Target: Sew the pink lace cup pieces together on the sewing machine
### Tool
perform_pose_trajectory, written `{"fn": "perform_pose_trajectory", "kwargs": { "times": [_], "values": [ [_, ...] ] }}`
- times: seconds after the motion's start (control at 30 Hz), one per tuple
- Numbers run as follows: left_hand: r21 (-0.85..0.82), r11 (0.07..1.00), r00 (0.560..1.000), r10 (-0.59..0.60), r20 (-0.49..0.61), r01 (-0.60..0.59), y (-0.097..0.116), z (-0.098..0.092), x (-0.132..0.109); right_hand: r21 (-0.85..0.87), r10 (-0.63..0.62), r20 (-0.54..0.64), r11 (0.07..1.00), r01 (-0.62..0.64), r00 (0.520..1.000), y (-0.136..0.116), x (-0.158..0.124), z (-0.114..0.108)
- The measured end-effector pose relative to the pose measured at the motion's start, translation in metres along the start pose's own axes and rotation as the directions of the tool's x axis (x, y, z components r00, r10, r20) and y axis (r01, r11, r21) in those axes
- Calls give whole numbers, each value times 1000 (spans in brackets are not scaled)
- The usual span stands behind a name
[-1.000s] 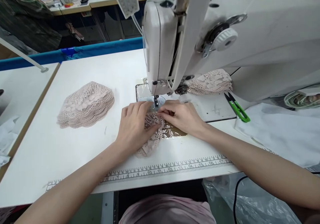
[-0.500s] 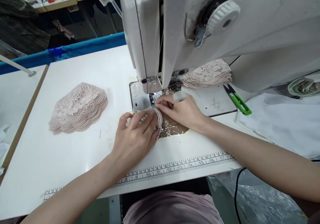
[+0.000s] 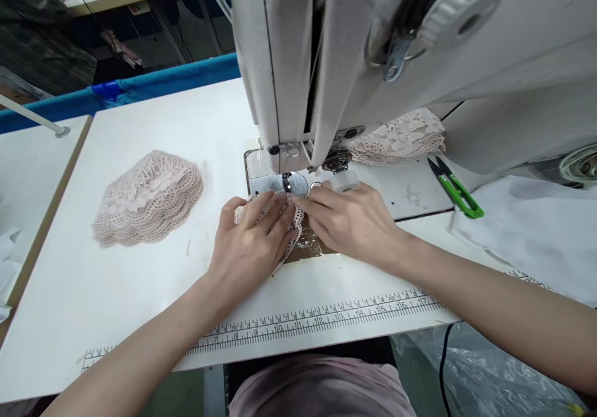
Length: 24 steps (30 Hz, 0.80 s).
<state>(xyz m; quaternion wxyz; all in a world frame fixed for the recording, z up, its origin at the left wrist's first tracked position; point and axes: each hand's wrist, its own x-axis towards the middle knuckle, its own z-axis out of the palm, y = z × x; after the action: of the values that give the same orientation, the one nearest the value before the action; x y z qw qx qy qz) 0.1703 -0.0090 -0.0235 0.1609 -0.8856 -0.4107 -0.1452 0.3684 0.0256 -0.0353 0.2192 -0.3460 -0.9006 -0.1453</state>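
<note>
A pale pink lace piece (image 3: 297, 219) lies just in front of the presser foot (image 3: 286, 183) of a sewing machine (image 3: 274, 75). My left hand (image 3: 249, 240) covers most of it, its bent fingers pressing the lace onto the table. From the other side, my right hand (image 3: 358, 221) has its fingertips at the lace's right edge, close to the foot; its thumb is mostly hidden. Left of my hands rests a stack of lace pieces (image 3: 148, 199). Another lace stack (image 3: 403, 136) sits behind the needle area, under the machine arm.
Green thread snips (image 3: 456, 188) lie on the right, beside white cloth (image 3: 527, 230). A printed ruler (image 3: 298, 325) runs along the table's front edge. Brown glossy tape (image 3: 308, 246) is stuck below the lace. Blue fabric (image 3: 177, 72) borders the back edge.
My right hand has moved from the presser foot down to the lace's edge, beside my left fingers. The lace has shifted slightly toward the foot. The view has shifted a little.
</note>
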Motion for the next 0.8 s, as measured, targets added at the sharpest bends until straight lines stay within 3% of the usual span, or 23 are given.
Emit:
{"fn": "perform_pose_trajectory", "kwargs": {
  "times": [0.2, 0.57, 0.8],
  "values": [
    [-19, 1000, 1000, -12, -4, 12, -1, 1, 3, -44, 3, -19, 999, -4, 1000, 0, 0, 1],
    [-48, 998, 999, -42, 28, 43, 0, 3, 3, -32, 60, 99, 998, -57, 993, -1, 3, -1],
    [-20, 999, 998, -44, 36, 45, 1, 2, 3, -36, 55, 110, 998, -52, 992, -1, 2, -1]
  ]
}}
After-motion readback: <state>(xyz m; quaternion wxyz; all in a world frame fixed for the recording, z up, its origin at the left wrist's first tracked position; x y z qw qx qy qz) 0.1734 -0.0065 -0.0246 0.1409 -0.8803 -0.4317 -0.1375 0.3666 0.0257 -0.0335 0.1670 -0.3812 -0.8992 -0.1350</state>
